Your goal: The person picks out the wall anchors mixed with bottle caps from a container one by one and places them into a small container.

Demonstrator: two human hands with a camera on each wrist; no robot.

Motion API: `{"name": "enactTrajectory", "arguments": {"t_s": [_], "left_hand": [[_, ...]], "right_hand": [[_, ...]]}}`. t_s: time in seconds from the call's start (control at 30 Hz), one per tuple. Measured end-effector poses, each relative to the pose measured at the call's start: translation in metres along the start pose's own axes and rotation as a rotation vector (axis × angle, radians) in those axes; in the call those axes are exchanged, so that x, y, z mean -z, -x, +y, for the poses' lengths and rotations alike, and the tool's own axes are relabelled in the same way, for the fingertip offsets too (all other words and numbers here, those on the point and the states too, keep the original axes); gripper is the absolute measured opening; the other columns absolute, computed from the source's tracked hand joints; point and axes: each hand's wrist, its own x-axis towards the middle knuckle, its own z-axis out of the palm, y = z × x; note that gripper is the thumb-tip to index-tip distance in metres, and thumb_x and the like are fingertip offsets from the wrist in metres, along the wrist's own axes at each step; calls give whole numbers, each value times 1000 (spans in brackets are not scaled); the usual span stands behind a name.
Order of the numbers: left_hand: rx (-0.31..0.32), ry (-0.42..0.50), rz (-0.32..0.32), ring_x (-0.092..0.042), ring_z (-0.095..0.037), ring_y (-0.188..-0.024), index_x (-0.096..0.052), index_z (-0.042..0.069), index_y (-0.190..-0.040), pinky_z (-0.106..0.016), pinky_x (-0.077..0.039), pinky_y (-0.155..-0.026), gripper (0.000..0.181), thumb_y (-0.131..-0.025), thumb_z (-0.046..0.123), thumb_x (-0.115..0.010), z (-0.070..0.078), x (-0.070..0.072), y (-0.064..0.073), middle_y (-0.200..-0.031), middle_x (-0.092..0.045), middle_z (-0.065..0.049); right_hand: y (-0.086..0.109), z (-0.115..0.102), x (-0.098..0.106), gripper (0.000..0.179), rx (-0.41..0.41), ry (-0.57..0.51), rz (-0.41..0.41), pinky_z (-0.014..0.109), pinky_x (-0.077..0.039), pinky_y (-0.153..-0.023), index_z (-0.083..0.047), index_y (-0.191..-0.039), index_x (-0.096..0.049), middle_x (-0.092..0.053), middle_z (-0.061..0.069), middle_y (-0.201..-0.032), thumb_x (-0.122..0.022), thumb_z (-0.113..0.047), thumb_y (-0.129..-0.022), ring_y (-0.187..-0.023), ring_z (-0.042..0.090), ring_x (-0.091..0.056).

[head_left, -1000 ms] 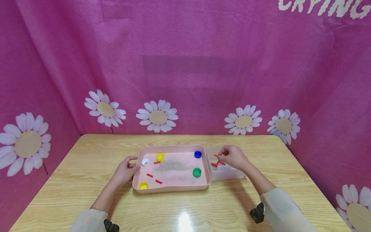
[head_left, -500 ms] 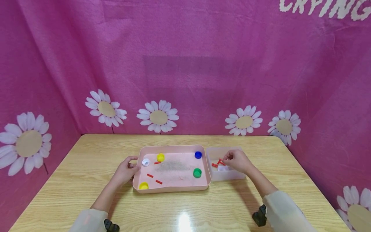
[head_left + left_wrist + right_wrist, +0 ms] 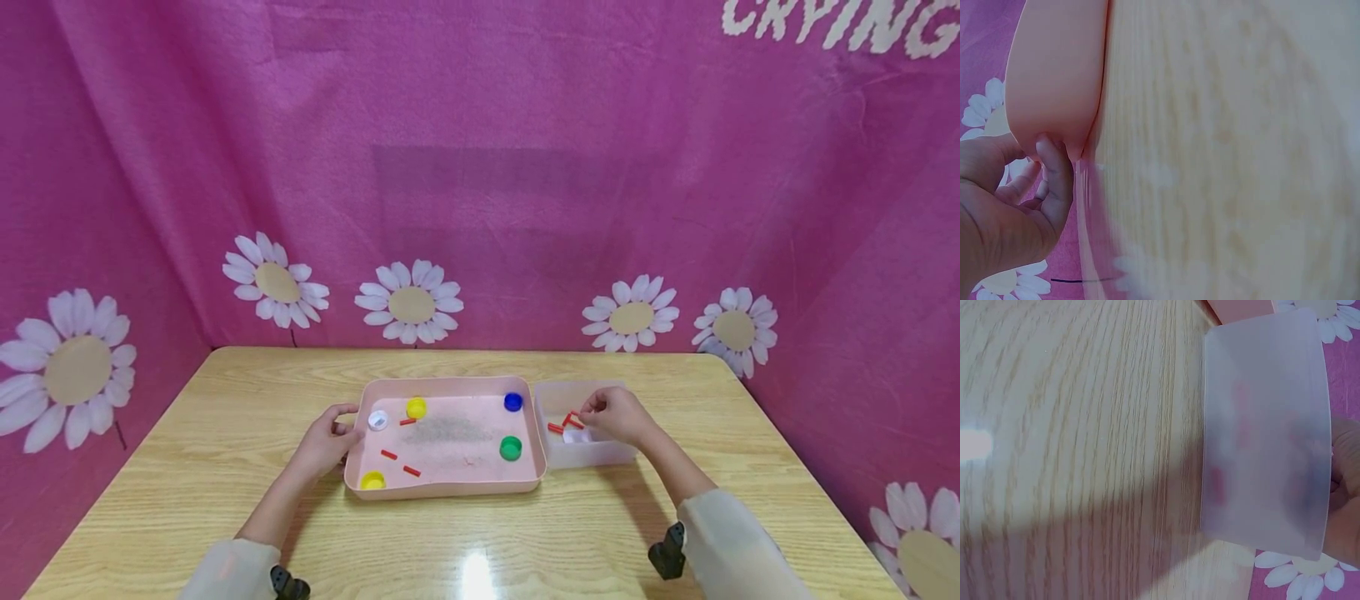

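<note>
My left hand grips the left end of a shallow pink tray, with its fingertips curled at the wall; the left wrist view shows the hand at the tray's end. Inside a translucent plastic box, my right hand pinches a small red stick, of which only the tip shows. More red sticks lie in the box below the fingertips. From the right wrist, the box wall blurs the contents and covers most of the hand.
The tray holds two yellow caps, a white cap, a blue cap, a green cap and loose red sticks. A pale piece lies in the box, which stands against the tray's right side on a wooden table.
My right hand has shifted a little to the right and lower in the box, with the red stick at its fingertips. My left hand stays on the tray.
</note>
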Motion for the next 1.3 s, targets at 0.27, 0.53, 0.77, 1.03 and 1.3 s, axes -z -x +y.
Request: {"name": "enactTrajectory", "arguments": {"t_s": [0.27, 0.53, 0.77, 1.03, 1.3], "left_hand": [[8, 4, -5, -54, -17, -70, -39, 3, -134, -29, -50, -50, 43, -93, 6, -52, 1, 0, 0, -95, -51, -15], [10, -5, 0, -55, -17, -69, -39, 3, -134, -29, -50, -49, 43, -92, 6, -52, 0, 0, -1, -96, -53, -16], [15, 3, 4, -54, -16, -68, -40, 3, -134, -29, -50, -49, 44, -92, 5, -52, 0, -1, -1, -96, -53, -16], [6, 11, 4, -54, -16, -68, -40, 3, -133, -30, -51, -49, 44, -92, 6, -53, -1, -1, -1, -94, -52, -14], [7, 14, -3, -55, -16, -68, -39, 3, -134, -30, -51, -50, 43, -92, 6, -52, -1, 0, -1, -95, -52, -15]], "right_hand": [[-5, 3, -2, 8, 26, 30, -24, 24, -42, -60, 0, -76, -67, -62, 3, -69, -65, -7, -80, -65, 11, -49], [-8, 0, -5, 8, 39, 63, -49, 23, -41, -60, -1, -74, -66, -62, 3, -68, -67, -8, -78, -65, 10, -48], [-9, 0, -6, 9, 32, 81, -53, 24, -41, -62, -1, -73, -65, -62, 2, -68, -67, -8, -79, -66, 11, -49], [-11, 2, -6, 8, 12, 65, -42, 24, -40, -59, -1, -76, -67, -60, 2, -67, -68, -9, -78, -64, 11, -48], [-9, -1, 1, 10, 6, 40, -29, 25, -41, -60, -1, -82, -67, -61, 5, -71, -66, -11, -81, -66, 13, -49]]}}
